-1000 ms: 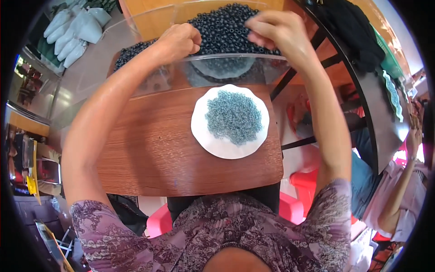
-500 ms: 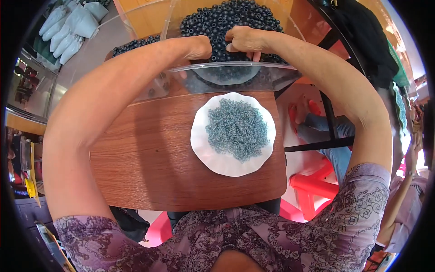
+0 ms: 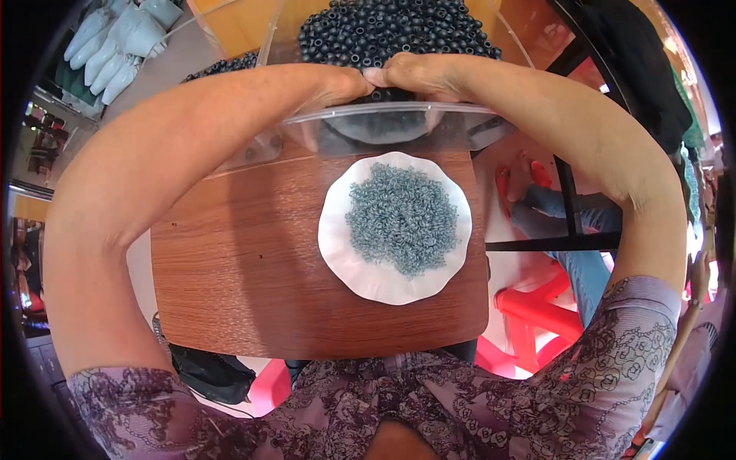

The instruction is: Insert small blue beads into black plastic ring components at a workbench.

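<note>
My left hand (image 3: 345, 83) and my right hand (image 3: 420, 74) meet over the near side of a clear plastic bin (image 3: 391, 115). The bin holds a heap of small black ring-shaped parts (image 3: 399, 34) with holes through them. Both hands are curled, their backs toward me, with thumb tips close together. Most fingers are hidden, and so is anything they grip. Closer to me on the table, a white scalloped plate (image 3: 337, 253) carries a pile of tiny translucent blue-grey pieces (image 3: 402, 218), apart from both hands.
The wood-grain table (image 3: 222, 284) reaches toward me. More black parts (image 3: 230, 65) lie left of the bin, behind my left arm. White bags (image 3: 126, 38) stand at the far left. A red stool (image 3: 537, 314) and another person's legs (image 3: 575, 222) are at the right.
My hands have come together from separate spots among the black parts, the left moving right. They now meet near the bin's front edge. The view has shifted slightly.
</note>
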The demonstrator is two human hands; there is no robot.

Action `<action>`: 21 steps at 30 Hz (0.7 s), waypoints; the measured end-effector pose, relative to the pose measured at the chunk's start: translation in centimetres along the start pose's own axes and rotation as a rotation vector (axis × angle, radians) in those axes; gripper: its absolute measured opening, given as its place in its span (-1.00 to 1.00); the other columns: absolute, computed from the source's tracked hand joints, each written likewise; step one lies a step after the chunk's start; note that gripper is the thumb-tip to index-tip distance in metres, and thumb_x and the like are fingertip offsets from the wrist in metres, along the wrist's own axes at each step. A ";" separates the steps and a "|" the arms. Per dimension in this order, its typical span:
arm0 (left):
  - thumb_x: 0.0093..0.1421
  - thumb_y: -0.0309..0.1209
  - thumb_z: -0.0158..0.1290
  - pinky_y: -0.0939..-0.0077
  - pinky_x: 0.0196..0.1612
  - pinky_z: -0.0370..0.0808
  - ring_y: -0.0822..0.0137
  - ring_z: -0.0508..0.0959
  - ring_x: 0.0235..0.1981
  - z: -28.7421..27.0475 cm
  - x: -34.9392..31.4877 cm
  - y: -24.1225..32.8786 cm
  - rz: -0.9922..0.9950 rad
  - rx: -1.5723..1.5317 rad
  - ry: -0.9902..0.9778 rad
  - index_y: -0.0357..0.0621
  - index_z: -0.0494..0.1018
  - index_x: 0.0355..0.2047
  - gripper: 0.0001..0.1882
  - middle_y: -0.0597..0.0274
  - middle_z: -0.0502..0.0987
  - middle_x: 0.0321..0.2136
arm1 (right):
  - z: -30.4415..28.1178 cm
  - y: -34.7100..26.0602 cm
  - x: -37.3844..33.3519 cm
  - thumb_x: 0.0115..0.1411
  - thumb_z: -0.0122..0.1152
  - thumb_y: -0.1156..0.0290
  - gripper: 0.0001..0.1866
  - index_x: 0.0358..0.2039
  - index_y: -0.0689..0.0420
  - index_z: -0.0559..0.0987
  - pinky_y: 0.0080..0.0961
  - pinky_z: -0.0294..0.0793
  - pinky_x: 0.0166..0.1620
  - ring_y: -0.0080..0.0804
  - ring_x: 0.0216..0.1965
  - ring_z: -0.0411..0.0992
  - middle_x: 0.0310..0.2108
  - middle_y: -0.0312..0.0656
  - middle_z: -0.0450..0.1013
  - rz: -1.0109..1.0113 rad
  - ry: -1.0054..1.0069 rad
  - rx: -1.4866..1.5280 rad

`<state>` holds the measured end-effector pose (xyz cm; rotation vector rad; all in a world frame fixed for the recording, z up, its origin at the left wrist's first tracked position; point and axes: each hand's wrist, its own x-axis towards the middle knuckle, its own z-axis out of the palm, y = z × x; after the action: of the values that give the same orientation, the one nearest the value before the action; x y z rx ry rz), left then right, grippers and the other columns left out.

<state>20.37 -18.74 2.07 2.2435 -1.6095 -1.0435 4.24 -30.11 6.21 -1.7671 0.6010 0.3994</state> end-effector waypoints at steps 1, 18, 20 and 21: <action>0.22 -0.12 -0.17 -0.05 -0.24 0.47 0.06 0.43 -0.11 0.0 -0.7 -0.7 0.305 0.267 0.018 -0.23 0.31 -0.02 -0.53 -0.01 0.39 -0.06 | 0.5 -0.3 0.2 0.26 -0.19 -0.05 -0.44 -0.05 0.21 0.42 -0.06 0.55 -0.29 -0.17 -0.17 0.42 -0.10 -0.01 0.38 -0.007 0.038 -0.110; 0.24 -0.08 -0.15 0.17 -0.39 0.52 0.22 0.56 -0.39 1.0 -2.9 8.1 -0.415 -1.126 0.099 -0.10 0.43 -0.22 -0.64 0.18 0.55 -0.34 | 1.1 0.7 0.8 0.22 -0.19 -0.16 -0.40 -0.07 0.14 0.41 -0.28 0.53 -0.17 -0.36 -0.16 0.45 -0.15 -0.09 0.44 -0.073 0.017 0.449; 0.25 -0.08 -0.17 0.15 -0.38 0.53 0.21 0.57 -0.39 0.4 -2.5 8.7 -0.417 -1.186 0.111 -0.11 0.42 -0.23 -0.63 0.17 0.55 -0.35 | 0.1 0.9 1.0 0.22 -0.19 -0.16 -0.42 -0.11 0.14 0.42 -0.27 0.54 -0.24 -0.37 -0.22 0.47 -0.20 -0.11 0.46 -0.135 -0.012 0.480; 0.26 -0.09 -0.19 0.13 -0.37 0.53 0.19 0.58 -0.39 0.0 -2.2 8.8 -0.420 -1.248 0.126 -0.13 0.42 -0.23 -0.62 0.16 0.55 -0.37 | -0.4 1.0 1.1 0.22 -0.19 -0.15 -0.43 -0.14 0.13 0.43 -0.26 0.55 -0.32 -0.37 -0.27 0.49 -0.24 -0.13 0.48 -0.198 -0.046 0.510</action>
<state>13.37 -20.27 7.63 1.6340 -0.1738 -1.3845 4.57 -30.87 4.90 -1.3078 0.4411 0.1310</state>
